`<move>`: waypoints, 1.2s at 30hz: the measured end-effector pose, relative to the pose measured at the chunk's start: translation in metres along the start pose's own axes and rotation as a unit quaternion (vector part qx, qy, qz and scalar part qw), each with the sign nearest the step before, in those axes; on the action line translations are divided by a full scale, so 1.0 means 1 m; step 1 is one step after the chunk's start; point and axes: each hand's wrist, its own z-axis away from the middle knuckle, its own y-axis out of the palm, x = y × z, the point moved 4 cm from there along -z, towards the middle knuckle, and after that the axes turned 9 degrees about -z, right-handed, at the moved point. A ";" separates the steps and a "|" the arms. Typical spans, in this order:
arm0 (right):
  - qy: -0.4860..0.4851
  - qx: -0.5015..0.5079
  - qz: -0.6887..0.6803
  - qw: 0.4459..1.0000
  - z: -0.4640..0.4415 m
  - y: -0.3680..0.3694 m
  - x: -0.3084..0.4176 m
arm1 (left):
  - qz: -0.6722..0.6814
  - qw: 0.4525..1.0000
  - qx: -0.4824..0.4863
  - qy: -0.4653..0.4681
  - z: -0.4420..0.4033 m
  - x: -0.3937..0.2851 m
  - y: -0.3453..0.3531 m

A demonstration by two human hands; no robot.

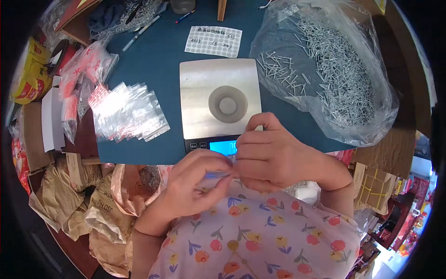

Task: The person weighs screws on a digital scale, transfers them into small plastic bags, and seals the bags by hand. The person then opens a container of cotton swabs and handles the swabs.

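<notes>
Your left hand (193, 182) pinches clear plastic (214, 175); what your right hand (275, 157) holds, I can't tell. Ideally, steady fingertips together, clear of the scale (196, 100) just beyond.

Small packing workshop — digital scale (195, 102), heaped metal screws (344, 69), fanned zip bags (130, 114).

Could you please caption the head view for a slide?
Left hand holding clear plastic meets right hand before a scale bearing a cup, beside bagged fasteners.

Digital scale (195, 102): silver plate (197, 76), black panel (198, 141), blue-lit display (222, 147). Screws (346, 69): silver-grey. Garment (260, 223): pale pink, red, orange and yellow flower print.
</notes>
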 end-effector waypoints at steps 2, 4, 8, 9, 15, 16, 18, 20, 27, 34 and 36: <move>-0.006 -0.008 0.000 1.000 0.000 0.001 0.000 | 0.015 1.000 -0.002 -0.023 -0.001 0.003 -0.001; -0.012 -0.032 -0.013 0.999 -0.002 0.002 -0.001 | 0.026 0.999 0.004 -0.033 -0.001 0.002 -0.003; -0.021 0.008 -0.039 0.999 -0.006 0.006 0.003 | 0.043 0.999 0.024 -0.020 0.003 -0.001 -0.001; -0.032 0.008 -0.051 0.998 -0.005 0.008 0.005 | 0.072 0.996 0.048 -0.032 0.004 -0.001 -0.002; -0.091 -0.067 -0.043 0.993 -0.001 0.002 0.017 | 0.218 0.974 0.026 -0.053 0.014 0.007 -0.013; -0.090 -0.071 -0.040 0.993 -0.001 -0.002 0.018 | 0.226 0.973 0.009 -0.051 0.017 0.010 -0.017; -0.092 -0.061 -0.049 0.993 0.000 0.000 0.018 | 0.261 0.963 -0.024 -0.060 0.021 0.013 -0.019; -0.093 -0.060 -0.059 0.992 0.000 0.002 0.017 | 0.315 0.944 -0.055 -0.080 0.023 0.016 -0.018; -0.043 -0.001 -0.032 0.999 -0.001 -0.006 0.000 | 0.324 0.940 -0.047 -0.101 0.032 0.023 -0.028; 0.361 -0.253 0.119 0.889 0.087 -0.123 -0.133 | 0.043 0.967 -0.025 -0.250 0.091 0.055 -0.113; 0.417 -0.274 0.167 0.850 0.131 -0.170 -0.177 | -0.061 0.934 0.028 -0.352 0.108 0.065 -0.125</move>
